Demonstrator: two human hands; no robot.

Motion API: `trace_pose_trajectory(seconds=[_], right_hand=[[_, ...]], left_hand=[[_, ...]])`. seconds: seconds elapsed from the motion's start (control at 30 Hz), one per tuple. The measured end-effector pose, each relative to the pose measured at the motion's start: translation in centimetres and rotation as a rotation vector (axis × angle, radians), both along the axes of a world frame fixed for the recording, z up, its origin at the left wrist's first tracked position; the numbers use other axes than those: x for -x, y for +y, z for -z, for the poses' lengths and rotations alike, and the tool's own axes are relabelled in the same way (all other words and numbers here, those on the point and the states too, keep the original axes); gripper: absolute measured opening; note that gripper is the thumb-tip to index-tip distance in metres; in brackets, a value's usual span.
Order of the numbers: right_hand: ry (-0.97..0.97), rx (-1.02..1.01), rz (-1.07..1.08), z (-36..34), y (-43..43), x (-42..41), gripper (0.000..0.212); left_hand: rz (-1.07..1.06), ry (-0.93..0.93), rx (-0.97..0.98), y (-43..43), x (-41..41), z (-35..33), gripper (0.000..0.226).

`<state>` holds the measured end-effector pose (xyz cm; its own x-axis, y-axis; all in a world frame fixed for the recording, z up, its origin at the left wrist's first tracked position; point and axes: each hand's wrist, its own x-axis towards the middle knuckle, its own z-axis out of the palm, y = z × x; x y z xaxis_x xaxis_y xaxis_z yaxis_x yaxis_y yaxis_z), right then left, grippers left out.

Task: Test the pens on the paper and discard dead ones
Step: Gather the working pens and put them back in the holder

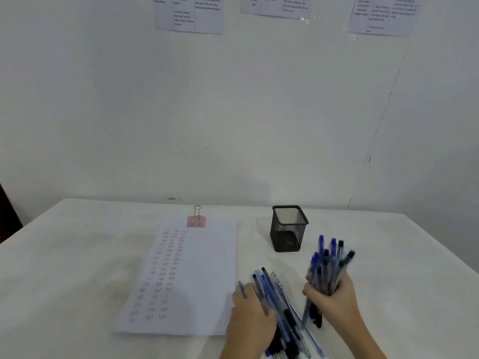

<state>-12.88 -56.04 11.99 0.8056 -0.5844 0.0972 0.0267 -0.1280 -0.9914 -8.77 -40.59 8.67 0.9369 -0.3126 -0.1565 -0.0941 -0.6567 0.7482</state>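
Note:
A white paper (204, 275) with columns of small pen marks lies on the table, held at its top by a pink binder clip (196, 221). My right hand (334, 299) grips an upright bundle of blue and black pens (328, 265), caps pointing up. Right of the paper lies a heap of loose pens (280, 299). My left hand (250, 309) rests on the left side of that heap, fingers over the pens. An empty black mesh pen cup (288, 229) stands behind the hands.
The table (77, 268) is covered with a white cloth and stands against a white wall. Printed sheets (188, 14) hang high on the wall. A dark edge shows at the far left.

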Motion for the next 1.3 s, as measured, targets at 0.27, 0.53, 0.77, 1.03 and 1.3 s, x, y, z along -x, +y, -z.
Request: trace_pose_trajectory(seconds=[0.27,0.53,0.77,1.03,1.3], right_hand=[[0.421,-0.409,-0.098,-0.1,-1.9,-1.2,0.02],[0.442,-0.348,-0.137,0.9,-0.9,-1.7,0.015],[0.451,-0.337,-0.156,0.8,0.1,-1.9,0.013],[0.434,-0.327,-0.131,-0.4,-1.0,-1.4,0.015],[0.502,-0.388,-0.124,-2.5,-3.3,-0.3,0.013]], left_hand=[[-0.038,0.008,-0.098,-0.9,-0.6,-0.6,0.069],[-0.073,0.078,0.091,-0.9,-1.7,0.0,0.037],[-0.047,0.086,0.004,-1.9,-1.7,-1.4,0.041],[-0.07,-0.07,-0.188,-3.1,0.1,-1.2,0.081],[-0.116,-0.238,-0.365,-5.4,0.7,-0.5,0.119]])
